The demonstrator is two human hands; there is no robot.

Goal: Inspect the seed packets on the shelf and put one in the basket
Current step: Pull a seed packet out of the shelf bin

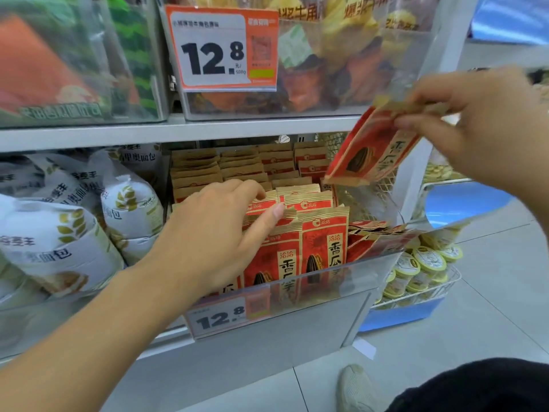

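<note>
Red and tan seed packets [323, 248] stand in rows inside a clear plastic shelf bin [341, 272]. My left hand [219, 233] reaches into the bin, its fingers and thumb pinching the tops of the front packets. Above the bin's right end, my right hand [481, 126] pinches the top edge of one seed packet [371, 150], which hangs tilted in the air. No basket is in view.
White bread bags [59, 233] fill the bin to the left. A clear bin of snacks with a 12.8 price tag [221, 52] sits on the shelf above. A wire rack of yellow-lidded cups [421, 269] stands low on the right. My shoe [355, 388] rests on the tiled floor.
</note>
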